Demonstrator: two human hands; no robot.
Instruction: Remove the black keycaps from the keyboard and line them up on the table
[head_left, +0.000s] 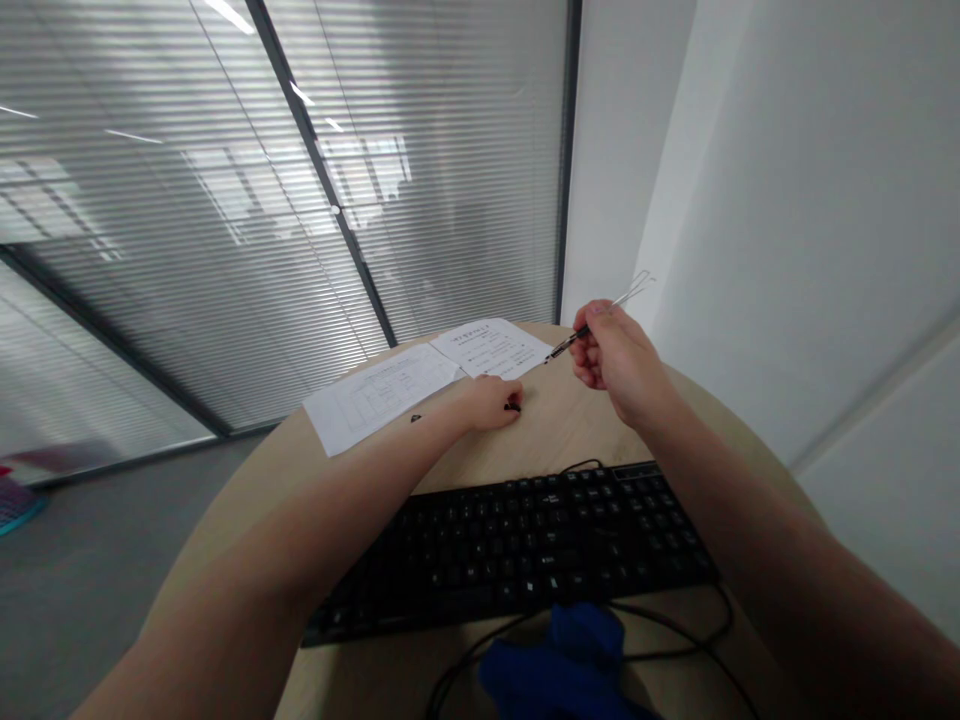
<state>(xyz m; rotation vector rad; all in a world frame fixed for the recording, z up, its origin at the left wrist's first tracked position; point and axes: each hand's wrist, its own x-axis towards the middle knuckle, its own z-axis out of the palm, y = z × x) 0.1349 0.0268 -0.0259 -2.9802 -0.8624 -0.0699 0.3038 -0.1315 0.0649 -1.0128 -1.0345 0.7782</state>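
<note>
On the table [581, 430] lie 1 keyboard [525, 545], 2 pages [390, 390], 1 blue cloth [559, 670], 1 black bit [416, 418]; right hand [616, 360] grips 1 wire tool [568, 344] above; left hand [491, 402] pinches 1 black piece [513, 406].

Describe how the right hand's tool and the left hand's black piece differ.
The tool is long and thin; the piece is small and short. The tool has dark and pale parts; the piece looks black. Both are held, one in the right hand, one in the left hand.
</note>
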